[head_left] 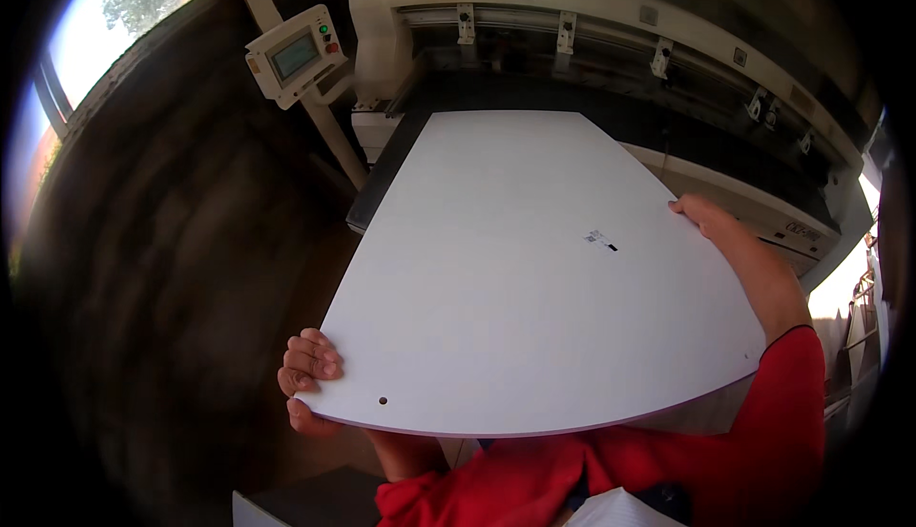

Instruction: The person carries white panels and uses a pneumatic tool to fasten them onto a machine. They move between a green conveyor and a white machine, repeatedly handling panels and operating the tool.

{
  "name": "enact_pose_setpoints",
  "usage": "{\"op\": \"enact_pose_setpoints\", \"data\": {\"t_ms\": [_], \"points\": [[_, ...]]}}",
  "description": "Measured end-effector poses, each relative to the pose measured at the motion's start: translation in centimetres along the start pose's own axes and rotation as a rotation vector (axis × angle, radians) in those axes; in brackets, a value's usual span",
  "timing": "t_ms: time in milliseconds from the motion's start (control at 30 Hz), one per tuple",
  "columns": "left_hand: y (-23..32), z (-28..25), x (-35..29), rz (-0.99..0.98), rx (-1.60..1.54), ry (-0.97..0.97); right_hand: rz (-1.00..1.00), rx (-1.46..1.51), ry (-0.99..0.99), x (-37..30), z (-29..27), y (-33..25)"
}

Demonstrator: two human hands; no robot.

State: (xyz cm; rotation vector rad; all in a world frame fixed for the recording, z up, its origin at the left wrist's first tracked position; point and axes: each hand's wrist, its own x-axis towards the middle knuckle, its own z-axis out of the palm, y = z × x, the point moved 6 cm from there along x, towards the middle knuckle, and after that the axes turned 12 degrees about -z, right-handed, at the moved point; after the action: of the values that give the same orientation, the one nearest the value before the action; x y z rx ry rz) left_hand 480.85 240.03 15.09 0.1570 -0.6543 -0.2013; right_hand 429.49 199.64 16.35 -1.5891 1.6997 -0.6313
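Observation:
A large white panel (520, 269) fills the middle of the view, lying flat with its far end on the dark bed of a big machine (592, 12). It has a small drilled hole near its near left corner and a small dark label towards the right. My left hand (307, 379) grips the panel's near left corner, fingers curled over the top. My right hand (701, 214) holds the right edge further along, the red sleeve running back along that side.
A control box with a screen and buttons (298, 55) stands on an arm left of the machine. A brown floor (181, 269) lies to the left, with a bright window (114, 12) at upper left. Another white board edge (615, 510) shows below.

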Motion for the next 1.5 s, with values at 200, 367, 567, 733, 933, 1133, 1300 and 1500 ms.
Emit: {"op": "enact_pose_setpoints", "data": {"t_ms": [200, 367, 567, 733, 933, 1133, 1300, 1500], "points": [[-15.9, 8.0, -17.9, -0.284, 0.022, 0.634, 0.027, 0.178, -0.272, 17.2, -8.0, 17.5], [-25.2, 9.1, -39.2, -0.830, 0.064, 0.533, 0.049, 0.292, -0.364, 19.8, 2.2, 29.5], [-34.8, 4.5, -58.3, -1.329, 0.261, 1.178, 0.109, 0.267, -0.476, 21.1, 11.0, 35.7], [-35.4, 4.8, -57.3, -1.302, 0.499, 1.319, -0.308, -0.290, -0.323, 28.0, 4.5, 30.3], [-37.9, 4.7, -55.4, -1.149, 0.545, 1.407, -0.730, -0.484, -0.359, 45.1, 4.6, 19.4], [-40.6, 5.0, -53.7, -1.166, 0.688, 1.523, -0.666, -0.813, -0.440, 60.4, 9.3, 13.6], [-43.1, 4.7, -53.0, -1.093, 0.631, 1.630, -0.656, -0.884, -0.487, 64.0, 10.1, 11.4], [-46.3, 6.0, -49.8, -1.058, 0.675, 1.678, -0.618, -0.929, -0.541, 66.4, 9.9, 9.9]]}}
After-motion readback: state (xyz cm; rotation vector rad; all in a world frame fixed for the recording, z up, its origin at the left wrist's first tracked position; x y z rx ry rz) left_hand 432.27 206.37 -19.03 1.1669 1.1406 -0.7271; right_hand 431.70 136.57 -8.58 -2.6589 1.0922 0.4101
